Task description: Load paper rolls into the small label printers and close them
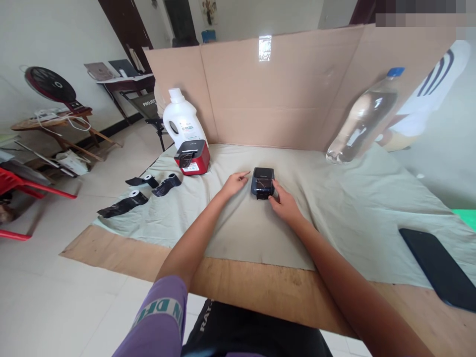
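At the far left, off the desk, a dark fan (pixel 50 85) is seen on a low wooden table. Behind it stands a folding chair (pixel 148 106), and the letters "PROJE" can be read on its back.

Three rolls of black tape (pixel 143 191) are laid on the left edge of the pale green cloth (pixel 353 213) that covers the wooden desk (pixel 260 287). Behind them a white jug (pixel 183 121) is stood upright. Its label carries print too small to be read. A red and black label printer (pixel 192 157) is set just in front of the jug, and its white sticker is likewise illegible.

The left hand (pixel 234 184) is laid open on the cloth with nothing held. Its forefinger is stretched towards the small dark printer (pixel 263 182) and ends just beside that printer's left edge. The small dark printer sits on the cloth at the middle of the desk, between the two hands. The right hand (pixel 284 204) is placed against its right front corner, with the thumb on top. Whether the printer is gripped or merely touched cannot be told.

A cardboard screen (pixel 282 89) is stood along the back. A clear plastic bottle (pixel 362 119) with a blue cap is leaned against it on the right. A black smartphone (pixel 441 267) lies face up at the near right.

On the purple sleeve (pixel 159 317) pale letters "DE" are made out.
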`<action>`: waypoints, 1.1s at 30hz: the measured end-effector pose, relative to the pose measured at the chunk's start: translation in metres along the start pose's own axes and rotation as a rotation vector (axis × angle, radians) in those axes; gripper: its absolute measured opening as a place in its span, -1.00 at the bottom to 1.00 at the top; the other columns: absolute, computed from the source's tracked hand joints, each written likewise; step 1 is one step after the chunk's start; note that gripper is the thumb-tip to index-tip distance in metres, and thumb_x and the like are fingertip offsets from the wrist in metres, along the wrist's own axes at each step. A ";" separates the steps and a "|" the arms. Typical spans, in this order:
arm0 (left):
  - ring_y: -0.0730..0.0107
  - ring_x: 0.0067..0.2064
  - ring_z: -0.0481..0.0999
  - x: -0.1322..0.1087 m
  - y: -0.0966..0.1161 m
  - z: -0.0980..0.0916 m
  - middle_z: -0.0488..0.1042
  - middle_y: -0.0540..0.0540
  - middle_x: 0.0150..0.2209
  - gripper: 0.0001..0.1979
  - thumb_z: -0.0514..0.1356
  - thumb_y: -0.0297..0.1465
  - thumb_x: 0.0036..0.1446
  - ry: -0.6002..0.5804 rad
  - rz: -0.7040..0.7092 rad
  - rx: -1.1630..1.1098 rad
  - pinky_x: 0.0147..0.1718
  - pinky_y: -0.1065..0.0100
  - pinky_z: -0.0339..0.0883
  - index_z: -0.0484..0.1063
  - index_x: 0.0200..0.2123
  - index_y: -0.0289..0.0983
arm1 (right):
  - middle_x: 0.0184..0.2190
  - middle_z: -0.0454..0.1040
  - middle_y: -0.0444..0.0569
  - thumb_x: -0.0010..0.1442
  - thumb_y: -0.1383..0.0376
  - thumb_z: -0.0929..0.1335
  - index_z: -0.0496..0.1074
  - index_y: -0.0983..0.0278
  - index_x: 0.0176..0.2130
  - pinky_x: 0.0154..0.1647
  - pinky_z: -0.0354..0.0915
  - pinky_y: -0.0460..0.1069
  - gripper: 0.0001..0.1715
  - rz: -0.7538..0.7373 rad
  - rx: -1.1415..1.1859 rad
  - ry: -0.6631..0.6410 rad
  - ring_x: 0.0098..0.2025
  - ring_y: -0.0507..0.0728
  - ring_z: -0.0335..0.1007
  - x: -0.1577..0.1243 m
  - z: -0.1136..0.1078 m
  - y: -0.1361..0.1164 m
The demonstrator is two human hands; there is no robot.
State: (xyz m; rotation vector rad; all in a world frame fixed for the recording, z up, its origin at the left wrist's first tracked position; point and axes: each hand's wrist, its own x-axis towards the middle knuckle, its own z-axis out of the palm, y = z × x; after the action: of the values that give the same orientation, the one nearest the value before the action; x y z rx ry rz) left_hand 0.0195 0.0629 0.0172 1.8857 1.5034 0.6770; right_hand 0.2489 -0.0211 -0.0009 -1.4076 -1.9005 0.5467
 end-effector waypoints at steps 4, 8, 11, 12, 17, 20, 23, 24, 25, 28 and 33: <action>0.55 -0.52 0.36 0.027 0.016 -0.022 0.61 -0.10 -0.24 -0.58 0.18 -0.42 0.07 -0.210 -0.207 -0.150 -0.56 0.49 0.21 0.54 0.03 -0.30 | 0.40 0.14 0.02 0.24 0.24 0.25 0.09 0.24 0.40 0.16 0.37 0.23 -0.21 0.010 0.017 -0.021 0.15 0.27 0.42 0.001 -0.001 0.002; 0.61 -0.63 0.18 0.037 0.029 -0.026 0.55 -0.10 -0.45 -0.88 0.25 -0.40 -0.06 -0.315 -0.267 -0.186 -0.69 0.48 -0.07 0.56 -0.43 -0.32 | 0.39 0.15 0.01 0.23 0.25 0.25 0.11 0.23 0.39 0.14 0.39 0.24 -0.22 0.023 0.037 -0.021 0.12 0.28 0.44 0.001 -0.003 0.001; 0.62 -0.64 0.10 0.034 0.028 -0.021 0.45 -0.06 -0.56 -0.87 0.24 -0.36 -0.03 -0.302 -0.283 -0.225 -0.70 0.48 -0.12 0.48 -0.52 -0.32 | 0.37 0.20 0.01 0.22 0.25 0.25 0.13 0.23 0.39 0.12 0.40 0.25 -0.23 0.038 0.044 -0.024 0.10 0.28 0.45 0.002 -0.003 0.002; 0.62 -0.65 0.09 0.032 0.026 -0.019 0.42 -0.05 -0.58 -0.84 0.23 -0.34 -0.01 -0.297 -0.290 -0.239 -0.70 0.48 -0.12 0.47 -0.53 -0.32 | 0.37 0.20 0.02 0.22 0.25 0.25 0.13 0.23 0.39 0.11 0.41 0.25 -0.23 0.037 0.045 -0.025 0.10 0.29 0.45 0.002 -0.002 0.002; 0.64 -0.66 0.06 0.032 0.021 -0.016 0.31 0.01 -0.64 -0.79 0.26 -0.31 -0.01 -0.294 -0.320 -0.284 -0.70 0.49 -0.14 0.41 -0.56 -0.32 | 0.40 0.13 0.00 0.22 0.26 0.26 0.12 0.22 0.39 0.12 0.41 0.26 -0.22 0.022 0.048 -0.016 0.11 0.29 0.44 0.002 -0.002 0.001; 0.65 -0.66 0.03 0.035 0.020 -0.016 0.27 0.03 -0.65 -0.77 0.25 -0.32 0.00 -0.302 -0.329 -0.289 -0.70 0.50 -0.18 0.36 -0.58 -0.31 | 0.39 0.14 0.00 0.22 0.26 0.26 0.13 0.23 0.39 0.13 0.40 0.25 -0.22 0.034 0.041 -0.022 0.13 0.30 0.43 0.002 -0.002 -0.002; 0.66 -0.67 -0.02 0.037 0.020 -0.015 0.19 0.07 -0.67 -0.77 0.23 -0.34 0.00 -0.305 -0.333 -0.280 -0.70 0.49 -0.22 0.31 -0.60 -0.30 | 0.40 0.13 0.00 0.22 0.25 0.26 0.13 0.24 0.39 0.15 0.38 0.27 -0.22 0.042 0.029 -0.017 0.16 0.32 0.40 0.001 -0.002 -0.003; 0.66 -0.67 -0.03 0.037 0.020 -0.015 0.17 0.08 -0.67 -0.77 0.23 -0.36 0.00 -0.305 -0.335 -0.275 -0.69 0.49 -0.23 0.31 -0.61 -0.30 | 0.40 0.12 -0.01 0.22 0.25 0.26 0.13 0.23 0.39 0.16 0.37 0.27 -0.22 0.041 0.029 -0.013 0.17 0.32 0.40 0.001 -0.002 -0.003; 0.66 -0.67 -0.04 0.037 0.020 -0.014 0.15 0.08 -0.68 -0.78 0.22 -0.37 0.00 -0.304 -0.338 -0.269 -0.69 0.48 -0.24 0.30 -0.61 -0.29 | 0.40 0.12 -0.02 0.22 0.25 0.26 0.12 0.21 0.39 0.16 0.37 0.28 -0.22 0.038 0.032 -0.009 0.17 0.32 0.39 0.001 -0.002 -0.003; 0.65 -0.68 -0.04 0.036 0.021 -0.014 0.15 0.08 -0.68 -0.79 0.21 -0.38 -0.01 -0.294 -0.336 -0.251 -0.69 0.47 -0.23 0.30 -0.61 -0.29 | 0.40 0.12 -0.03 0.21 0.25 0.26 0.12 0.21 0.39 0.16 0.36 0.29 -0.21 0.033 0.037 -0.008 0.17 0.33 0.39 0.001 -0.002 -0.003; 0.63 -0.65 0.09 0.032 0.026 -0.018 0.33 0.00 -0.60 -0.84 0.24 -0.38 -0.06 -0.257 -0.305 -0.216 -0.68 0.47 -0.14 0.37 -0.58 -0.32 | 0.40 0.13 -0.02 0.22 0.26 0.26 0.13 0.25 0.39 0.17 0.37 0.27 -0.22 0.041 0.040 -0.016 0.17 0.33 0.39 0.001 -0.003 -0.003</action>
State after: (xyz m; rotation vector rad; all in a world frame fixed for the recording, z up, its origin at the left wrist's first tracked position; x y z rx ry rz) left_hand 0.0308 0.0933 0.0485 1.4788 1.4460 0.4194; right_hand 0.2489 -0.0213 0.0035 -1.4237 -1.8664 0.6138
